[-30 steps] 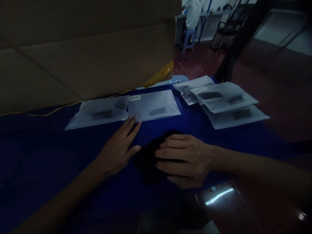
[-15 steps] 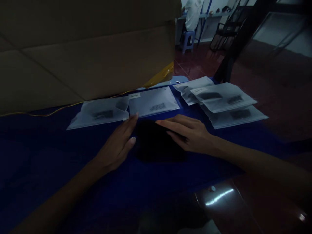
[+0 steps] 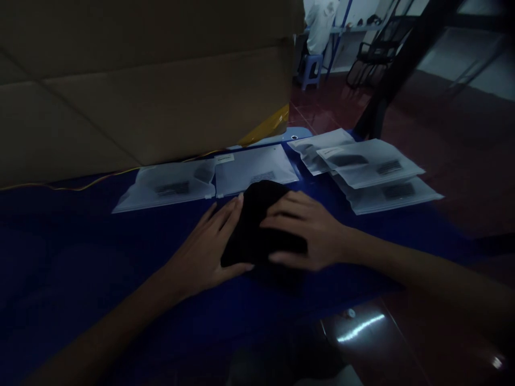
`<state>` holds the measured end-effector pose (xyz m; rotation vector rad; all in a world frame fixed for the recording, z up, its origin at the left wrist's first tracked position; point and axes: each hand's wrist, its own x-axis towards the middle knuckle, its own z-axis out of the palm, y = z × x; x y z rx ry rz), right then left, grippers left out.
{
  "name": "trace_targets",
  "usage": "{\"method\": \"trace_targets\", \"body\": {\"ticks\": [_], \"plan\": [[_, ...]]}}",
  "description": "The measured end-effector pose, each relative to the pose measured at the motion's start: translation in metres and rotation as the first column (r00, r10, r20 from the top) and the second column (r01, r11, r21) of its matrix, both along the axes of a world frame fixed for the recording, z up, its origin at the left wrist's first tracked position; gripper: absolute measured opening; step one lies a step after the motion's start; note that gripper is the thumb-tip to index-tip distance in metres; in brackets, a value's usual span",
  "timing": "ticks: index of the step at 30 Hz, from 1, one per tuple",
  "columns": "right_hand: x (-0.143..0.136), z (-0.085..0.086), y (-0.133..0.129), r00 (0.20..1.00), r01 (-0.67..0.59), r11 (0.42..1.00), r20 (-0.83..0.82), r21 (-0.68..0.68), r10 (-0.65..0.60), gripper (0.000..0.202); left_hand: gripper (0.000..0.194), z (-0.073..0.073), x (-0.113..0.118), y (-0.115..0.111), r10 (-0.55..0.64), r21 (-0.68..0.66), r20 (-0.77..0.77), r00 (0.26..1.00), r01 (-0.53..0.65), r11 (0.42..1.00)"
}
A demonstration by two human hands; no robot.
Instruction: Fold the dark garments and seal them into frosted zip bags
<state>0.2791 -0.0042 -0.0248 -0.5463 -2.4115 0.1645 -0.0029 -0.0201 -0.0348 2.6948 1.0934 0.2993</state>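
Note:
A soft black item [image 3: 257, 225], perhaps folded cloth, lies on the blue table between my hands; its details are lost in the dark. My left hand [image 3: 211, 249] rests at its left edge with fingers stretched and thumb spread apart. On its right side, my right hand [image 3: 300, 228] has bent fingers gripping the black surface. Just beyond lie two flat frosted plastic bags, a left bag [image 3: 161, 185] with a dark label and a middle bag [image 3: 253, 166] with printed text.
Several filled frosted bags [image 3: 374, 161] overlap at the table's right. A large cardboard box [image 3: 161, 107] walls off the back left, with a thin yellow cable [image 3: 80, 187] along its base. Far behind, a person [image 3: 319, 27] sits on a blue stool [image 3: 311, 69].
My left hand has moved right onto the black item. The item's far edge now rises higher between my hands, and my right thumb has spread lower.

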Motion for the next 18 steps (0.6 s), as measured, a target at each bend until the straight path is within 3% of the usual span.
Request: {"method": "trace_targets", "body": {"ticks": [2,4,7,12,18], "plan": [[-0.004,0.001,-0.008,0.985,-0.105,0.994,0.133,-0.030,0.108,0.062,0.120,0.000,0.001,-0.001,0.014,-0.004,0.017,1.000,-0.014,1.000],[-0.006,-0.001,-0.010,0.971,-0.118,0.993,0.209,-0.002,0.116,0.043,0.121,0.001,0.001,-0.001,0.020,-0.013,0.035,0.999,-0.019,1.000],[-0.003,-0.006,-0.006,0.992,-0.054,0.997,0.119,0.055,0.047,0.018,0.120,0.002,0.000,-0.001,0.014,-0.029,0.037,0.999,-0.013,0.999],[0.004,-0.001,-0.001,0.972,0.211,0.977,-0.112,0.020,-0.208,0.020,0.110,0.008,-0.005,0.000,0.025,-0.028,0.006,1.000,-0.025,0.999],[0.013,0.010,0.006,0.821,0.554,0.832,-0.184,0.028,-0.540,0.028,0.090,0.021,-0.025,0.007,0.024,0.085,-0.112,0.993,-0.015,0.996]]}}
